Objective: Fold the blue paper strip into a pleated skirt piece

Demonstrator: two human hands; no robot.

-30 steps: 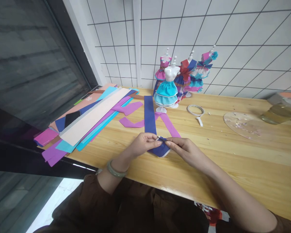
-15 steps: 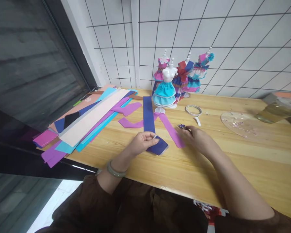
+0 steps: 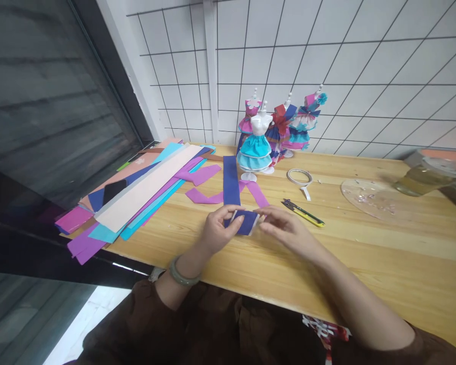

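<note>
Partly within left grip [image 3: 217, 230]: blue piece [image 3: 248, 223].

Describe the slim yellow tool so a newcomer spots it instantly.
On the wooden table, find the right hand, then look just beyond it, nearer than the white tape roll. The slim tool lies aslant, dark at its pointed end. Bright yellow at the other end sets it apart from the roll and the purple strip.
</note>
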